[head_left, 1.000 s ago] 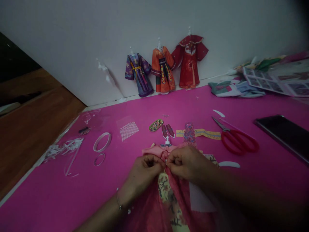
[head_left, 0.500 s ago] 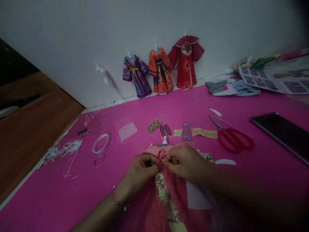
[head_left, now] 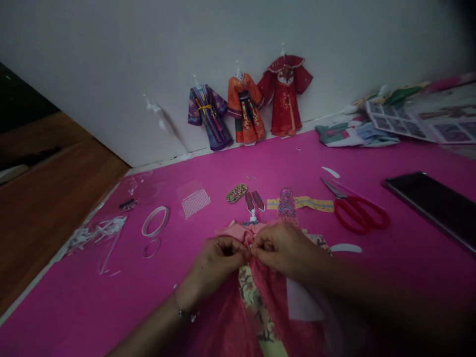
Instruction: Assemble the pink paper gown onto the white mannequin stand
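A doll dress (head_left: 266,317) in pink and red cloth, with a yellow patterned panel down its front, lies on the pink table before me. A small white doll neck (head_left: 253,215) pokes out at its top. My left hand (head_left: 221,260) pinches the dress at the waist, its fingertips closed on the cloth. From the other side, my right hand (head_left: 280,250) pinches the same spot, so the fingertips of both hands nearly meet. Whatever small piece lies between them is mostly hidden. Just beyond the neck are two narrow patterned strips (head_left: 255,201).
Red-handled scissors (head_left: 359,213) and a phone (head_left: 433,206) lie at the right. Rolls of tape (head_left: 155,221), a bead sheet (head_left: 196,203) and plastic scraps (head_left: 96,233) are leftward. Purple (head_left: 210,116), orange (head_left: 246,109) and red (head_left: 285,96) doll outfits lean against the wall.
The whole view has shifted very slightly. Both hands keep their pinch at the dress's waist, with hardly any visible movement.
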`<state>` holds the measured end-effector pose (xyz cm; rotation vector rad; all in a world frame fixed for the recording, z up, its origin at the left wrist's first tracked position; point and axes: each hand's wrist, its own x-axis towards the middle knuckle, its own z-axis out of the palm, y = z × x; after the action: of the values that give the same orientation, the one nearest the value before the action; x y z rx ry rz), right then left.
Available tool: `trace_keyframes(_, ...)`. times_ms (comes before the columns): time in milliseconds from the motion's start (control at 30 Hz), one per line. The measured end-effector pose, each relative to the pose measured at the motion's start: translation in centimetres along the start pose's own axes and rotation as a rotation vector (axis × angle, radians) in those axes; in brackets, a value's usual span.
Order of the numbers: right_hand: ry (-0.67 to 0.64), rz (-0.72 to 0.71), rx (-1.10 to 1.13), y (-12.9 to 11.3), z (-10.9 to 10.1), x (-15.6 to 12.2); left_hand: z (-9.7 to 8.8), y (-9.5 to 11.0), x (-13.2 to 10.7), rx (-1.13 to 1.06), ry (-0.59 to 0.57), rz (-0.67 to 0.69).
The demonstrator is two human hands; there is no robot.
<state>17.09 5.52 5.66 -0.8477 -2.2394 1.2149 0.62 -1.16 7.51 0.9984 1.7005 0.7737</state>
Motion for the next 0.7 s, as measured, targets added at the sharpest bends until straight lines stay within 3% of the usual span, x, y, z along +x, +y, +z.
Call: trace_keyframes(700,-0.036,0.005,0.017,0.24,0.05,-0.04,-0.26,-0.04,0.0,0.027,-0.021,0.026)
